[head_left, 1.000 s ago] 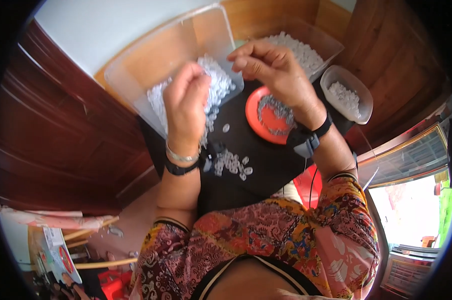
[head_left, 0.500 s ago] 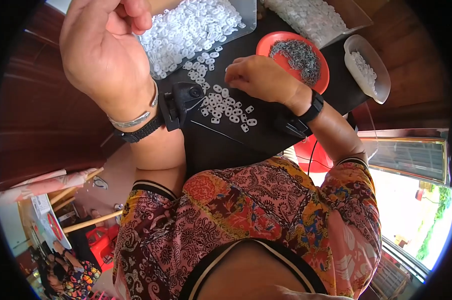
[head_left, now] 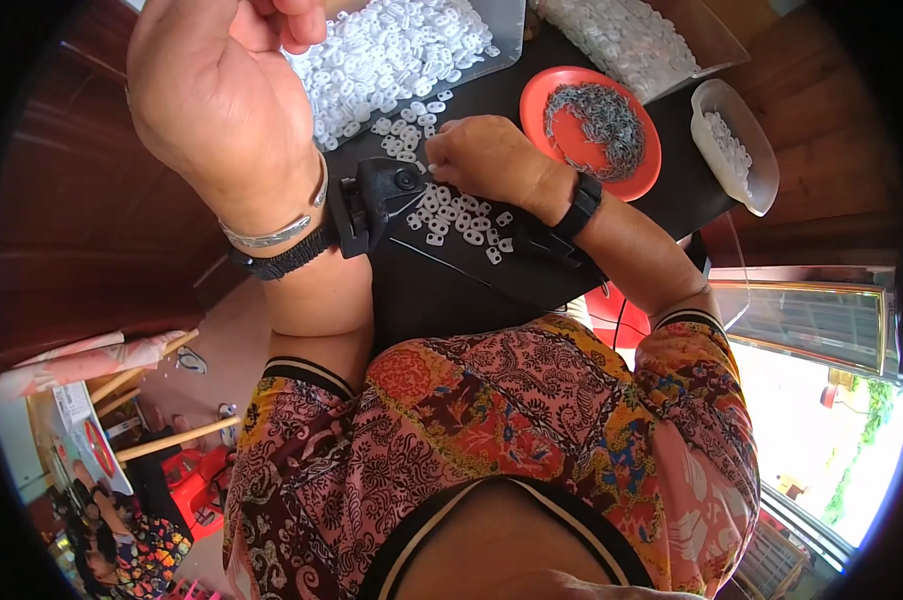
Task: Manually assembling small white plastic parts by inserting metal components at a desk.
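Observation:
My left hand [head_left: 217, 80] is raised at the upper left, palm turned up. Its fingers curl in at the picture's top edge, and what they hold, if anything, is hidden. My right hand [head_left: 487, 160] hovers over the dark table, fingers bent together and pointing left, next to small white plastic pieces with two holes. Whether a piece is between those fingertips is not visible. A loose group of these white plastic pieces [head_left: 459, 215] lies just below that hand. Many more white pieces [head_left: 397, 55] fill a clear bin beyond my left hand.
A red plate [head_left: 647, 165] with small grey metal parts is right of my right hand. Farther right stands a white scoop-shaped tray [head_left: 762, 185] of clear bits. A second clear bin [head_left: 622, 40] is at the back. A thin dark rod [head_left: 442, 263] lies near the table's front.
My right hand has moved left, off the plate side, toward the scattered white pieces. My left hand stays raised, shifted slightly right in the picture. The whole view has shifted a little.

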Demonstrator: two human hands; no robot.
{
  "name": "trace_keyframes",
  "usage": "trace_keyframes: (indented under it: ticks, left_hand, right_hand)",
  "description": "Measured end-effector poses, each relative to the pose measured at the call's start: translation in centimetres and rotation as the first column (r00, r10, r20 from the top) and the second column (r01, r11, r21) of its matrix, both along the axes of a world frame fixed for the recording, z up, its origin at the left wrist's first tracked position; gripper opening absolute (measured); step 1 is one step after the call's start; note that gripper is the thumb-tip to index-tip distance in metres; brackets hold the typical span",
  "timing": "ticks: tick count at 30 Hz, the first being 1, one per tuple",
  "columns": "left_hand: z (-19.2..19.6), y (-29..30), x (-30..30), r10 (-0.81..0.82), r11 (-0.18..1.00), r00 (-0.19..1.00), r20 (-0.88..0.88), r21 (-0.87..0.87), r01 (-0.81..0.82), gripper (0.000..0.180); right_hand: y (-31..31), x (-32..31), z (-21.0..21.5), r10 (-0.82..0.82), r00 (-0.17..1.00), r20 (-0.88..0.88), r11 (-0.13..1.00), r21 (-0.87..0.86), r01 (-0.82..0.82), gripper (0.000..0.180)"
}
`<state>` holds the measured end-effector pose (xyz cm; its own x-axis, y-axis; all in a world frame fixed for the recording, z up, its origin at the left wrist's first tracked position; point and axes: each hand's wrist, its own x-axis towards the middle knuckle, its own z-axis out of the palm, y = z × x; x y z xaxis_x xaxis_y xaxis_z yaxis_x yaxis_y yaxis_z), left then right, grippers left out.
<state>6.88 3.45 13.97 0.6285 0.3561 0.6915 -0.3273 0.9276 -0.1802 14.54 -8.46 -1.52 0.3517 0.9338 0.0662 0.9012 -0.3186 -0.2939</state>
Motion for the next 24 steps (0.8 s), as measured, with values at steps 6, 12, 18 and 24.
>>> trace_keyframes:
  ticks: [6, 12, 18, 24]
  left_hand:
    - [-0.3, 1.2, 0.8, 0.037, 0.998, 0.993, 0.111, 0.036, -0.041, 0.020]
    - [0.2, 1.9, -1.1, 0.883, 0.268, 0.470, -0.007, 0.828, -0.492, 0.018]
    - [0.6, 0.0, -1.0, 0.915, 0.242, 0.392, -0.089, 0.901, -0.360, 0.013]
    - [0.7, -0.4, -1.0, 0.896, 0.226, 0.437, -0.084, 0.932, -0.284, 0.014]
  right_hand:
    - [-1.0, 1.2, 1.4, -0.054, 0.937, -0.346, 0.950, 0.272, 0.156, 0.015]
    - [-1.0, 2.5, 6.6, 0.188, 0.621, -0.761, 0.721, 0.536, 0.439, 0.015]
    - [-0.5, 4.8, 12.9, 0.403, 0.653, -0.641, 0.564, 0.736, 0.374, 0.015]
    - [-1.1, 3.6, 16.2, 0.545, 0.615, -0.570, 0.481, 0.813, 0.327, 0.016]
